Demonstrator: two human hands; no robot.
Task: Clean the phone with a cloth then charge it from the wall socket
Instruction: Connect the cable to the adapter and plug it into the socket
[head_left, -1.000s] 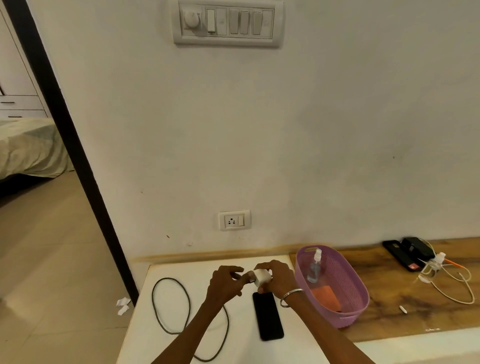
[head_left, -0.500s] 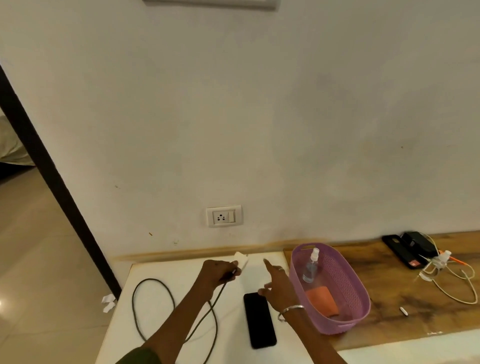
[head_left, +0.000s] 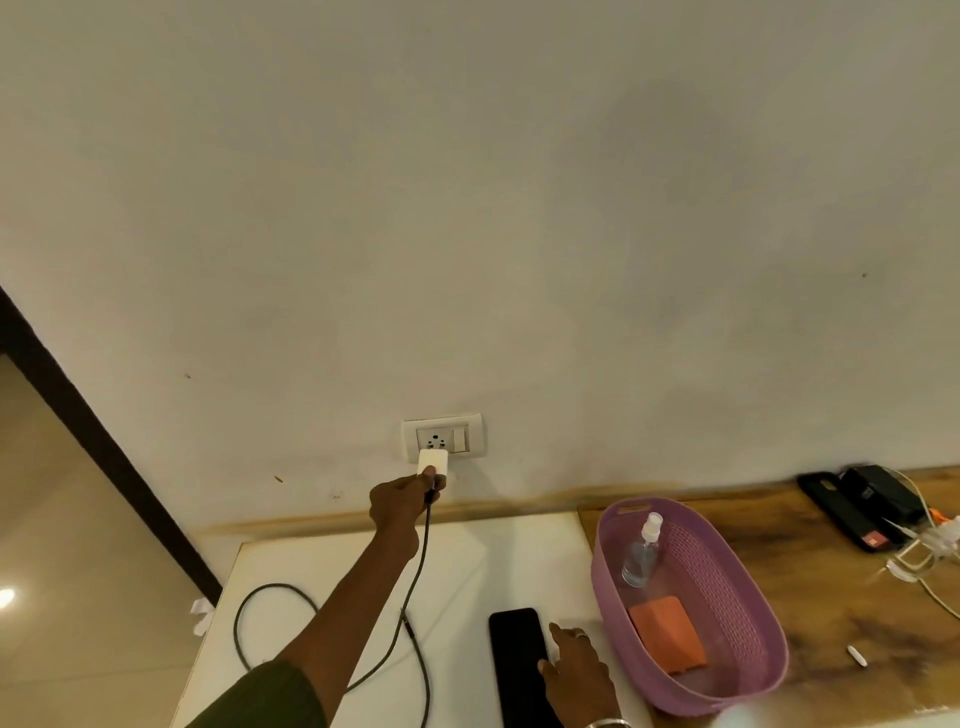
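L hand (head_left: 402, 501) grip closed on white charger (head_left: 432, 462), held just below wall socket (head_left: 434, 440); insertion not discernible. Cable (head_left: 415, 561) hangs to worktop (head_left: 467, 561). R hand (head_left: 576, 670) fingers straight, touching phone (head_left: 519, 660), flat on worktop.

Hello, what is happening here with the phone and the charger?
A person's left hand holds a white charger up just below the wall socket; it is not plugged in yet. Its dark cable hangs down to the white table. The right hand rests by the black phone. The orange cloth lies in the purple basket.
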